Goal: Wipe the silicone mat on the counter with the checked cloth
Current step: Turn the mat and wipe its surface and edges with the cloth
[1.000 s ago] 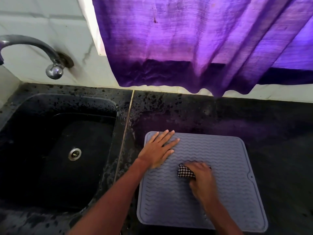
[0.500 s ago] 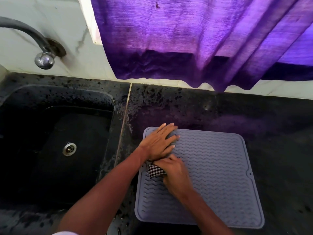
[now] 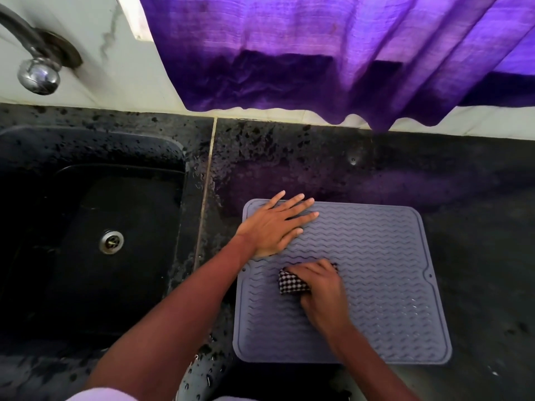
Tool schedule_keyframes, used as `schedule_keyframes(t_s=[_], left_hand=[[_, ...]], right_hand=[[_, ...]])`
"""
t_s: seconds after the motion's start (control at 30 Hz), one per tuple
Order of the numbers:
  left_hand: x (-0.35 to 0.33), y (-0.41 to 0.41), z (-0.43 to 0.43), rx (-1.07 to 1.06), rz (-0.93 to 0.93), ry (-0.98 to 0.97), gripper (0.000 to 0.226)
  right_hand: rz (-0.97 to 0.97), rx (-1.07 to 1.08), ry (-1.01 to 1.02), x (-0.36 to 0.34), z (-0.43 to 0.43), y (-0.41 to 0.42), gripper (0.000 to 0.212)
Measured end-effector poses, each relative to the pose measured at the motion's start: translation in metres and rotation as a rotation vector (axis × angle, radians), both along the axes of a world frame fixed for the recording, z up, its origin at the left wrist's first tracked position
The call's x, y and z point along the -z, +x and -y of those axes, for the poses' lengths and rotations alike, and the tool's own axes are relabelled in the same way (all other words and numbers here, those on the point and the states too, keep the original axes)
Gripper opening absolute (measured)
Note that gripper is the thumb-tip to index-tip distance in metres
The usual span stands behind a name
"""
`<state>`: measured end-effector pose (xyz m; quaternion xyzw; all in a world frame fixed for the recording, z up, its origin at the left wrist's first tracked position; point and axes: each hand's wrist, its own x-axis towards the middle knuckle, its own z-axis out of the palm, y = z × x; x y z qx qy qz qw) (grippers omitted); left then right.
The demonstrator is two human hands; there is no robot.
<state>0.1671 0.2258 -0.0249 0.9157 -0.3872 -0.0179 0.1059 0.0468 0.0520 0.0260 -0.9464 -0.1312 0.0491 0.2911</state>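
- Silicone mat (image 3: 376, 270): grey, wavy ribs, lies flat on the dark desk (image 3: 477, 227), just right of the sink (image 3: 179, 157). Position on the desk is unchanged from both earlier frames.
- Left grip (image 3: 272, 227): fully open, fingers straight and slightly spread, palm down on the far-left corner of the mat. It holds nothing. One fingertip reaches past the mat's far edge. Same placement as 0.5 s ago.
- Right grip (image 3: 318, 287): fingers curled down over the checked cloth (image 3: 291, 282) and clamping it against the mat.
- Cloth location: bunched, black-and-white, on the left-centre of the mat, with most of it under the right fingers. A wad shows on the thumb side.
- Change versus 0.5 s ago: the cloth then sat at the mat's left edge, and the right grip touched the heel of the left one. Now the cloth is inward from that edge, and a band of bare ribs separates the two grips.
- Change versus 1.0 s ago: the cloth lies close to where it was then, mid-left of the mat.
- Small bright specks show on the mat's right half; cannot tell if they are water or glare.
- Droplets stand on the desk strip between sink and mat.
- Surroundings: a metal tap (image 3: 39, 75) on the white wall above the sink, a drain (image 3: 111, 241) in the basin, and a purple curtain (image 3: 289, 53) hanging behind the desk.
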Motion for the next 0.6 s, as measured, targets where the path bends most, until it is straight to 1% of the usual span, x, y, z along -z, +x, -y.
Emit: schedule_keyframes(t_s=[0.07, 0.2, 0.27, 0.33, 0.43, 0.53, 0.6], left_hand=[[0.0, 0.004, -0.001, 0.006, -0.003, -0.011, 0.054], [0.0, 0.01, -0.003, -0.017, -0.033, -0.034, 0.054], [-0.002, -0.004, 0.01, 0.041, -0.012, -0.035, 0.054], [-0.001, -0.003, 0.007, 0.023, -0.025, -0.041, 0.054], [-0.001, 0.001, -0.003, 0.003, -0.035, -0.073, 0.054], [-0.001, -0.002, -0.003, 0.001, -0.047, -0.095, 0.054], [-0.002, -0.004, -0.004, 0.003, -0.044, -0.133, 0.055]], right_hand=[[-0.012, -0.043, -0.002, -0.002, -0.025, 0.005, 0.057], [-0.002, -0.207, 0.02, -0.006, -0.066, 0.015, 0.042], [0.045, -0.211, -0.043, -0.017, -0.06, -0.001, 0.042], [0.07, -0.217, -0.078, -0.018, -0.058, -0.002, 0.04], [0.054, -0.188, -0.156, -0.021, -0.06, -0.01, 0.039], [0.062, -0.132, -0.2, -0.018, -0.058, -0.019, 0.042], [0.064, -0.107, -0.205, -0.017, -0.048, -0.022, 0.047]])
